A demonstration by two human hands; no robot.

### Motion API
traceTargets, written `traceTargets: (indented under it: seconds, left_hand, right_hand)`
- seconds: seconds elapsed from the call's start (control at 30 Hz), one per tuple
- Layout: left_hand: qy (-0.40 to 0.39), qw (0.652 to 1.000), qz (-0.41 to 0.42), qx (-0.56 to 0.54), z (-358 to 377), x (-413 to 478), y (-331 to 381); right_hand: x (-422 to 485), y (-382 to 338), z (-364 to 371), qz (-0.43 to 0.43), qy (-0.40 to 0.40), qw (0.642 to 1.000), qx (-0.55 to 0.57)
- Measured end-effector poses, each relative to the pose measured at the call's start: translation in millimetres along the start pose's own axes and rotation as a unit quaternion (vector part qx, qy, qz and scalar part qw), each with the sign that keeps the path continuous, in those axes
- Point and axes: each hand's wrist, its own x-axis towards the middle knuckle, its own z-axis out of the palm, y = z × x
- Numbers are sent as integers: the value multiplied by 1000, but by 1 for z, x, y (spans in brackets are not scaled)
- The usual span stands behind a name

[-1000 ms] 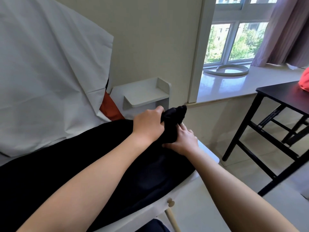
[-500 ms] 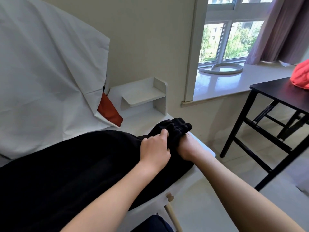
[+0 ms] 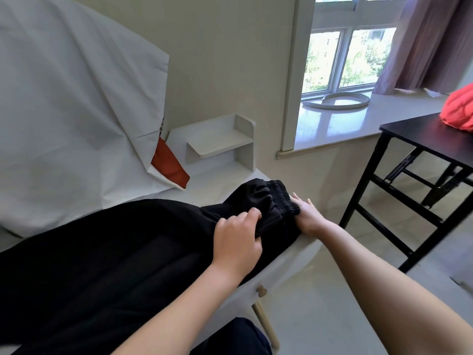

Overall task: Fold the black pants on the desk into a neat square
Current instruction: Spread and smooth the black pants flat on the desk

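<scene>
Black pants [image 3: 115, 252] on white tabletop [image 3: 215, 184], left grip [image 3: 238, 242] grasping their fabric, right grip [image 3: 307, 216] released, flat beside waistband [image 3: 281, 198]

Bright daylight pours in through the window [image 3: 340, 60] at upper right and glares off the glossy sill [image 3: 332, 129]. The black pants [image 3: 102, 252] sink into near-featureless shadow. Straight lines bow toward the edges, and the table [image 3: 422, 134] at far right looks smeared around its legs.
</scene>
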Motion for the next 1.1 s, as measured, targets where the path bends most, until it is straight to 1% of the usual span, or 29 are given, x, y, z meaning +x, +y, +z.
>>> traceTargets:
  seconds: [0.1,0.13,0.2,0.27,0.33,0.37,0.4,0.47,0.53,0.57,0.63,0.7,0.83,0.9,0.97,1.0,1.1]
  left_hand:
    - [-12,998,21,54,6,-8,4]
    - [-17,997,31,74,8,-10,4]
    - [-35,993,52,104,10,-13,5]
    - [-56,987,73,129,12,-17,6]
    - [-80,983,84,145,13,-19,8]
    - [-92,981,83,150,13,-18,10]
    - [-103,979,82,153,13,-18,11]
    - [-119,977,84,154,11,-16,14]
    - [-128,976,87,150,12,-14,17]
    - [-133,976,87,149,11,-13,18]
    - [-140,976,86,146,8,-12,16]
    - [-144,977,88,133,4,-14,11]
    - [-184,975,82,98,-10,-16,4]
    - [-172,977,94,83,-14,-16,1]
    - [-124,985,99,73,-18,-19,-6]
    - [-89,989,96,66,-20,-21,-12]
    - [2,998,62,33,-29,-25,-26]
  right_hand:
    - [5,7,-1,-1,0,998,68]
    - [8,8,0,-1,3,994,108]
    - [8,5,-1,21,4,977,214]
    - [9,3,-6,45,-12,953,298]
    - [5,-2,-14,74,-35,934,348]
    - [2,-8,-20,87,-34,931,353]
    - [0,-14,-24,94,-15,933,346]
    - [2,-23,-28,102,55,952,283]
    - [-1,-38,-23,102,129,972,167]
    - [-1,-42,-15,100,158,979,86]
    - [-4,-52,0,84,204,973,-67]
    - [-4,-53,12,79,227,958,-157]
    - [2,-50,19,117,214,950,-193]
    - [2,-52,18,125,200,947,-218]
    - [1,-57,16,113,201,945,-232]
    - [0,-60,16,91,215,944,-234]
    - [-4,-73,14,-9,282,940,-189]
